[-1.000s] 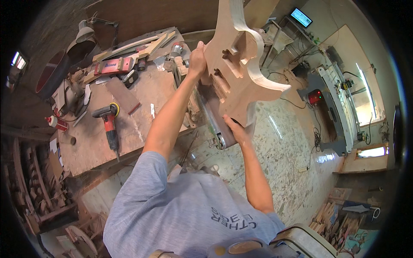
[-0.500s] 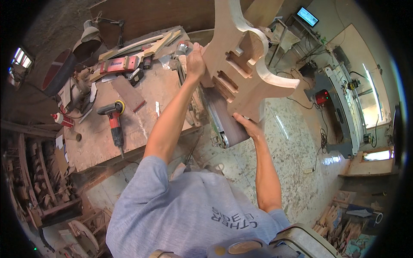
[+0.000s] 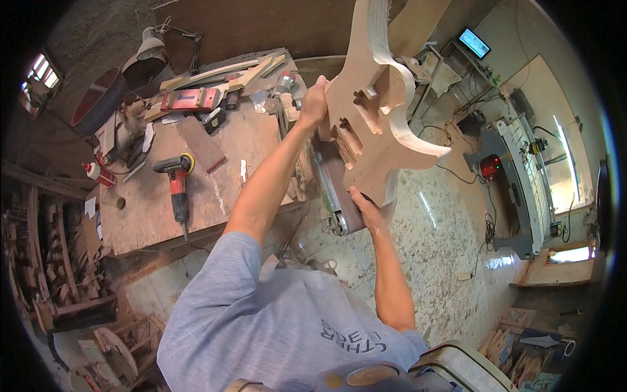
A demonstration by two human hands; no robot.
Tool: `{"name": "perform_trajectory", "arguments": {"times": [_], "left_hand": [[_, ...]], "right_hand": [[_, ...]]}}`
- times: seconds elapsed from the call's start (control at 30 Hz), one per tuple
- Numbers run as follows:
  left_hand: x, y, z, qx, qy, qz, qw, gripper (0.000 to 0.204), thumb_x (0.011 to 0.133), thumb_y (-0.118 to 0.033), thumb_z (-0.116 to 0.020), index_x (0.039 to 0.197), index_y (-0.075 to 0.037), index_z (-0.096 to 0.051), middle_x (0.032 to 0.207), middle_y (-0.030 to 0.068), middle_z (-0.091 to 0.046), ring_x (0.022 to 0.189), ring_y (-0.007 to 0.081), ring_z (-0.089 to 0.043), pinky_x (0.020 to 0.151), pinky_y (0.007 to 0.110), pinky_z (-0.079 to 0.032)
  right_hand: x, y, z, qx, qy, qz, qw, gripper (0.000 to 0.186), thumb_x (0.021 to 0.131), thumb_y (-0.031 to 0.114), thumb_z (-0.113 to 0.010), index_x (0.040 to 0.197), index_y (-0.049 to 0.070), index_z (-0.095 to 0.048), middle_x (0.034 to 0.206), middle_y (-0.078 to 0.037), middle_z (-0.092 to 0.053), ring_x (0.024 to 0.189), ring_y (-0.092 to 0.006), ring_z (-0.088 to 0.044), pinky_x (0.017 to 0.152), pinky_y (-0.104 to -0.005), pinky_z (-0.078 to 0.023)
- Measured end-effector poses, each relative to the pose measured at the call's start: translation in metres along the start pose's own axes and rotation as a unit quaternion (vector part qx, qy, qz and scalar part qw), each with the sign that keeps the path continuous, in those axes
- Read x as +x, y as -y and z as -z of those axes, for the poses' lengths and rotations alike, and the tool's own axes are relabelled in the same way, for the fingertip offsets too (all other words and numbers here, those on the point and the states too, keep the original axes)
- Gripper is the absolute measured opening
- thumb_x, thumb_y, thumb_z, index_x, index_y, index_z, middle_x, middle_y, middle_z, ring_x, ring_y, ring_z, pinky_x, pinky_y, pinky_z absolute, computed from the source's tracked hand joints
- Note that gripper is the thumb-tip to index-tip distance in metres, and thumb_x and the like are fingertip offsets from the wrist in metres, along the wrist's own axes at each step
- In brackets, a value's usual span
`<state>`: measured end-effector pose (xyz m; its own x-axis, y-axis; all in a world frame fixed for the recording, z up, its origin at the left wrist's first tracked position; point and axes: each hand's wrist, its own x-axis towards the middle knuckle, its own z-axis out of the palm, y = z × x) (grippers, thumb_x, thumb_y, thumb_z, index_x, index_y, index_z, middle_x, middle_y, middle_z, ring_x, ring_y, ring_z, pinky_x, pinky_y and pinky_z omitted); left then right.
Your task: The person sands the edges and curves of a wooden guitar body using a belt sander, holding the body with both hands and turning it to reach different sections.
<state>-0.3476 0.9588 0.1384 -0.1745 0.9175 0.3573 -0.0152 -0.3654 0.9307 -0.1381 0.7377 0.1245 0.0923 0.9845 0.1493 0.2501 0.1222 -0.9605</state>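
Note:
An unfinished wooden guitar body (image 3: 379,151), with routed pickup and control cavities, is held tilted over the belt sander (image 3: 351,221). My left hand (image 3: 315,106) grips its left edge, fingers wrapped partly out of sight behind it. At the near end, my right hand (image 3: 370,210) holds the lower edge with the thumb on top. Beneath the guitar body, the sander's brown belt shows toward its near roller. Where the wood meets the belt is hidden by the guitar body.
On the workbench (image 3: 147,219) at left lie a red and black power tool (image 3: 178,186), a sanding block (image 3: 201,144), a red clamp-like tool (image 3: 191,99) and a glue bottle (image 3: 99,174). A gantry machine (image 3: 522,176) stands at right. Wood scraps (image 3: 499,336) lie lower right.
The guitar body has turned slightly and shifted in my hands relative to the sander. My right hand has moved a little left and nearer. My view has also shifted slightly.

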Motion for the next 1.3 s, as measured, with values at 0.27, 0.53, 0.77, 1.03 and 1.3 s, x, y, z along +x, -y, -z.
{"name": "perform_trajectory", "arguments": {"times": [0.27,0.53,0.77,1.03,1.3], "left_hand": [[0.000,-0.003,-0.021,-0.017,0.002,-0.016,1.000,0.064,0.112,-0.041,-0.027,0.101,0.005,-0.070,0.097,0.0203,-0.072,0.091,0.0294,-0.065,0.090,0.040,-0.047],[-0.009,-0.020,-0.015,-0.064,0.008,0.028,0.998,0.064,0.112,-0.042,-0.028,0.102,0.006,-0.070,0.095,0.0185,-0.071,0.090,0.0274,-0.063,0.088,0.038,-0.047],[0.006,-0.009,-0.011,0.088,-0.020,0.006,0.996,0.074,0.109,-0.053,-0.028,0.100,0.008,-0.068,0.100,0.0271,-0.072,0.096,0.0406,-0.067,0.087,0.048,-0.048],[0.025,-0.162,-0.007,0.094,0.260,0.074,0.958,0.059,0.092,-0.033,-0.071,0.137,0.005,-0.061,0.121,0.0135,-0.071,0.100,0.0184,-0.068,0.089,0.030,-0.052],[0.014,-0.158,-0.043,0.087,0.266,0.246,0.928,0.049,0.093,-0.034,-0.067,0.125,0.003,-0.069,0.110,0.0128,-0.073,0.093,0.0164,-0.069,0.076,0.029,-0.054]], "right_hand": [[-0.003,-0.025,0.005,0.051,-0.021,-0.015,0.998,0.048,0.077,0.015,-0.087,0.115,-0.004,-0.065,0.107,-0.010,-0.068,0.095,-0.0181,-0.065,0.079,-0.0338,-0.054],[-0.006,-0.027,0.006,0.022,0.048,-0.080,0.995,0.040,0.088,0.022,-0.080,0.118,-0.001,-0.068,0.113,-0.007,-0.068,0.100,-0.0175,-0.063,0.087,-0.0328,-0.052],[-0.004,0.032,0.020,-0.060,0.005,0.047,0.997,0.050,0.080,0.017,-0.085,0.121,-0.002,-0.065,0.107,-0.008,-0.071,0.097,-0.0173,-0.068,0.083,-0.0315,-0.055],[0.058,0.109,0.085,0.379,-0.030,-0.077,0.922,0.062,0.084,0.040,-0.081,0.126,0.000,-0.060,0.110,-0.006,-0.070,0.087,-0.0155,-0.069,0.072,-0.0291,-0.058],[0.069,0.103,0.130,0.403,-0.042,-0.131,0.905,0.067,0.080,0.050,-0.085,0.123,0.006,-0.060,0.103,-0.005,-0.065,0.071,-0.0103,-0.065,0.053,-0.0207,-0.055]]}}
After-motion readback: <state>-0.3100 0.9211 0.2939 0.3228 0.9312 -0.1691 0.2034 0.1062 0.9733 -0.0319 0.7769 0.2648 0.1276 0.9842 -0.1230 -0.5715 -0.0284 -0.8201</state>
